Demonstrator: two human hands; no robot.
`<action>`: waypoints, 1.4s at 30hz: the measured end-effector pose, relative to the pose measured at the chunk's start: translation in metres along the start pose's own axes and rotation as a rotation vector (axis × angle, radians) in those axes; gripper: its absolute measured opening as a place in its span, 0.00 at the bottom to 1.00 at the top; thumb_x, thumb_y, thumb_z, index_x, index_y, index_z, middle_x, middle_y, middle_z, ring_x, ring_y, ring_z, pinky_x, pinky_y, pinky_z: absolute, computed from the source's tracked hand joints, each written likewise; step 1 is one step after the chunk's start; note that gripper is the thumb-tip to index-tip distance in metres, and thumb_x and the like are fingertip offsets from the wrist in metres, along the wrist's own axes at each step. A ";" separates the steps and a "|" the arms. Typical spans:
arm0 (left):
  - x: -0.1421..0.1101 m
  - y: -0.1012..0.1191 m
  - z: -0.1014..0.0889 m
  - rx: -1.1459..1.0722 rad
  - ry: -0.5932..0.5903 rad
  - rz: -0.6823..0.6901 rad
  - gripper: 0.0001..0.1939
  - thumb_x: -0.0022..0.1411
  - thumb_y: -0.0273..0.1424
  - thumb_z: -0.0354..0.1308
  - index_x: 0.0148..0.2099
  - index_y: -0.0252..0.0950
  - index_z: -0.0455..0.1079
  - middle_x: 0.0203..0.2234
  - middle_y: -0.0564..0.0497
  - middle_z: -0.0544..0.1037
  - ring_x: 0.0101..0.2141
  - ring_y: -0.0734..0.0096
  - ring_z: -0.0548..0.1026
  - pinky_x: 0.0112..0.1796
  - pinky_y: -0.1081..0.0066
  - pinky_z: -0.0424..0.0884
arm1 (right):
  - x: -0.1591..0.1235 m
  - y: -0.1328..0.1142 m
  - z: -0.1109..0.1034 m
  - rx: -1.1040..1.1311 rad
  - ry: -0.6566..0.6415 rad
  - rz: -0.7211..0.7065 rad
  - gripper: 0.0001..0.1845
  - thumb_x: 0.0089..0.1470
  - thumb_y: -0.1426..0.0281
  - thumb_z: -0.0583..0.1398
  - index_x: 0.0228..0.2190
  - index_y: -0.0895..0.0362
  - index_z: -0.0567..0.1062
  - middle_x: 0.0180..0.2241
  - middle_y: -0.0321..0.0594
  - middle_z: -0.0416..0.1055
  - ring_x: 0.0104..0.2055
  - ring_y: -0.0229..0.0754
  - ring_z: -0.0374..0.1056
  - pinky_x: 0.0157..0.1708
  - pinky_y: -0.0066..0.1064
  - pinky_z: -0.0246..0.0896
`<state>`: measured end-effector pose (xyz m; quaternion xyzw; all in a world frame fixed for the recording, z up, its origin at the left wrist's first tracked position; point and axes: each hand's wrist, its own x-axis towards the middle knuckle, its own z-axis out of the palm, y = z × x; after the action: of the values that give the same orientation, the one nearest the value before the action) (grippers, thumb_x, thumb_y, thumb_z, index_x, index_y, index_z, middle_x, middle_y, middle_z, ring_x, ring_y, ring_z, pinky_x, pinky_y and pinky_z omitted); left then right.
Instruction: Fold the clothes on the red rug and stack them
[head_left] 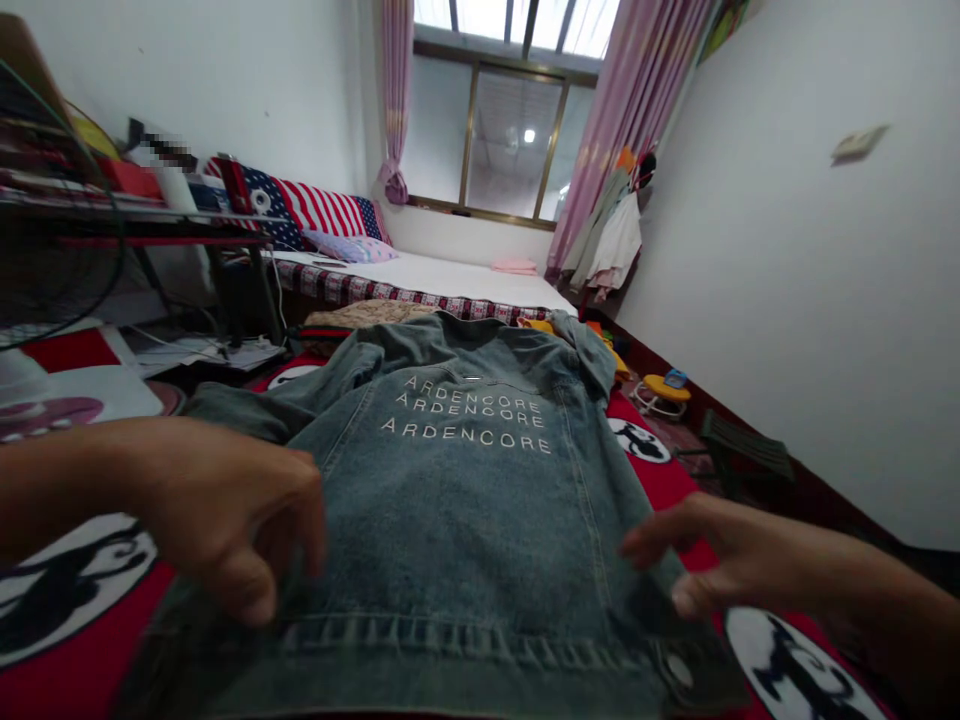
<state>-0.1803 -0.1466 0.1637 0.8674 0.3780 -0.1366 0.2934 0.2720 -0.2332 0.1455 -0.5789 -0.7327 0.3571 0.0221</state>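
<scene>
A blue denim jacket (465,520) lies spread back side up, its hem toward me and its collar at the far end. Pale "ARDENCORE" lettering runs in three rows across its upper back. Over the jacket's lower left part is my left hand (240,510), fingers curved down and apart from the thumb, with nothing visible between them. My right hand (697,555) hovers by the lower right edge, index finger and thumb spread. Whether either hand touches the cloth is hard to tell. Beneath the jacket is a red cover (675,485) with white round patches and black figures.
Behind the jacket stands a bed (465,270) with a white top and pillows. To the left is a cluttered desk (150,225). A yellow stool (666,388) and a dark folding stool (742,445) stand at the right, near clothes (619,235) hanging by the curtain.
</scene>
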 end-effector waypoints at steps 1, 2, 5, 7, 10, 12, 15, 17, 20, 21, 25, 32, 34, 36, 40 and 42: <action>0.011 0.014 -0.008 -0.023 -0.125 0.023 0.20 0.51 0.36 0.64 0.48 0.45 0.78 0.35 0.52 0.82 0.31 0.68 0.78 0.29 0.75 0.70 | 0.013 -0.008 -0.006 0.048 0.024 -0.038 0.29 0.47 0.53 0.66 0.48 0.53 0.78 0.47 0.46 0.77 0.49 0.51 0.73 0.48 0.39 0.69; 0.025 0.026 -0.016 -0.024 -0.174 0.054 0.21 0.54 0.36 0.62 0.52 0.44 0.76 0.36 0.51 0.82 0.34 0.67 0.79 0.32 0.75 0.71 | 0.029 -0.016 -0.011 0.086 0.069 -0.084 0.29 0.49 0.52 0.64 0.50 0.54 0.77 0.48 0.47 0.76 0.49 0.50 0.72 0.49 0.39 0.68; 0.083 0.047 -0.035 0.119 -0.005 0.166 0.19 0.60 0.34 0.59 0.53 0.40 0.75 0.39 0.48 0.82 0.38 0.66 0.78 0.39 0.73 0.71 | 0.092 -0.035 -0.014 0.054 0.287 -0.209 0.28 0.53 0.54 0.62 0.51 0.56 0.75 0.51 0.47 0.74 0.52 0.48 0.70 0.53 0.40 0.65; 0.133 0.046 -0.038 0.281 0.237 0.153 0.20 0.60 0.34 0.59 0.54 0.40 0.74 0.45 0.46 0.80 0.43 0.61 0.77 0.44 0.68 0.70 | 0.140 -0.040 -0.004 -0.108 0.474 -0.219 0.29 0.52 0.60 0.64 0.53 0.59 0.73 0.55 0.50 0.70 0.57 0.50 0.66 0.58 0.42 0.59; 0.203 0.027 -0.029 0.372 0.579 0.011 0.25 0.62 0.39 0.58 0.60 0.39 0.68 0.58 0.41 0.70 0.54 0.54 0.71 0.51 0.62 0.67 | 0.199 -0.035 0.023 -0.306 0.596 -0.135 0.37 0.50 0.64 0.67 0.59 0.62 0.66 0.63 0.56 0.59 0.64 0.54 0.57 0.61 0.44 0.53; 0.238 0.006 -0.016 0.373 0.711 -0.048 0.27 0.64 0.41 0.55 0.63 0.37 0.64 0.62 0.39 0.64 0.61 0.52 0.63 0.56 0.59 0.62 | 0.225 -0.025 0.042 -0.370 0.651 -0.062 0.32 0.56 0.62 0.62 0.60 0.60 0.65 0.65 0.55 0.54 0.66 0.56 0.52 0.62 0.51 0.49; 0.267 -0.025 0.007 0.287 0.758 -0.107 0.29 0.67 0.46 0.48 0.65 0.38 0.62 0.65 0.39 0.59 0.64 0.50 0.56 0.61 0.51 0.53 | 0.241 -0.009 0.062 -0.381 0.691 -0.049 0.27 0.63 0.60 0.54 0.60 0.56 0.65 0.65 0.50 0.55 0.68 0.55 0.48 0.63 0.55 0.43; 0.274 -0.038 0.019 0.244 0.790 -0.111 0.29 0.68 0.48 0.45 0.66 0.41 0.61 0.66 0.41 0.57 0.65 0.50 0.53 0.62 0.49 0.49 | 0.242 -0.003 0.065 -0.362 0.698 -0.070 0.27 0.63 0.60 0.53 0.60 0.56 0.65 0.65 0.49 0.55 0.68 0.54 0.49 0.63 0.54 0.43; 0.275 -0.044 0.024 0.229 0.808 -0.110 0.29 0.68 0.49 0.46 0.66 0.42 0.61 0.66 0.42 0.57 0.66 0.51 0.53 0.62 0.50 0.49 | 0.242 0.000 0.063 -0.325 0.714 -0.092 0.26 0.62 0.60 0.55 0.58 0.55 0.67 0.64 0.48 0.58 0.67 0.52 0.51 0.63 0.52 0.44; 0.274 -0.043 0.023 0.228 0.807 -0.111 0.29 0.67 0.49 0.46 0.66 0.43 0.61 0.66 0.43 0.57 0.66 0.52 0.53 0.62 0.50 0.49 | 0.243 0.000 0.062 -0.313 0.724 -0.092 0.26 0.61 0.60 0.56 0.58 0.55 0.68 0.64 0.48 0.58 0.67 0.52 0.51 0.63 0.52 0.45; 0.274 -0.040 0.020 0.213 0.804 -0.117 0.29 0.67 0.48 0.47 0.65 0.43 0.61 0.66 0.43 0.57 0.66 0.52 0.53 0.63 0.50 0.48 | 0.245 -0.001 0.061 -0.275 0.752 -0.092 0.24 0.60 0.62 0.57 0.56 0.55 0.70 0.63 0.47 0.60 0.66 0.51 0.53 0.63 0.51 0.45; 0.278 -0.043 0.023 0.195 0.829 -0.107 0.28 0.67 0.47 0.48 0.65 0.43 0.63 0.66 0.43 0.58 0.65 0.52 0.54 0.63 0.50 0.48 | 0.244 -0.001 0.063 -0.238 0.749 -0.099 0.23 0.60 0.63 0.57 0.56 0.55 0.70 0.63 0.46 0.59 0.66 0.50 0.53 0.64 0.51 0.44; 0.279 -0.044 0.024 0.197 0.836 -0.106 0.28 0.67 0.47 0.48 0.65 0.44 0.63 0.66 0.44 0.58 0.66 0.52 0.54 0.63 0.50 0.48 | 0.243 -0.001 0.062 -0.227 0.749 -0.099 0.23 0.59 0.63 0.57 0.56 0.55 0.70 0.63 0.46 0.60 0.66 0.50 0.53 0.64 0.51 0.44; 0.279 -0.044 0.024 0.198 0.838 -0.107 0.28 0.67 0.47 0.48 0.64 0.44 0.63 0.66 0.44 0.58 0.66 0.52 0.54 0.63 0.49 0.48 | 0.243 -0.002 0.061 -0.215 0.750 -0.096 0.23 0.59 0.63 0.57 0.55 0.54 0.70 0.63 0.46 0.60 0.66 0.50 0.53 0.64 0.51 0.44; 0.278 -0.043 0.024 0.201 0.840 -0.114 0.28 0.67 0.48 0.48 0.65 0.44 0.62 0.66 0.44 0.58 0.65 0.53 0.54 0.63 0.49 0.48 | 0.242 -0.002 0.061 -0.206 0.746 -0.093 0.23 0.59 0.63 0.57 0.55 0.54 0.70 0.63 0.45 0.60 0.66 0.50 0.53 0.64 0.50 0.43; 0.278 -0.042 0.024 0.194 0.844 -0.116 0.28 0.67 0.48 0.48 0.65 0.44 0.62 0.66 0.44 0.58 0.65 0.53 0.54 0.63 0.49 0.48 | 0.241 -0.002 0.063 -0.217 0.737 -0.086 0.24 0.60 0.62 0.56 0.56 0.54 0.70 0.63 0.45 0.60 0.66 0.50 0.53 0.65 0.50 0.42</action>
<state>-0.0235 0.0216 0.0001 0.8482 0.4982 0.1787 0.0221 0.1627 -0.0567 0.0080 -0.6363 -0.7326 0.0441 0.2376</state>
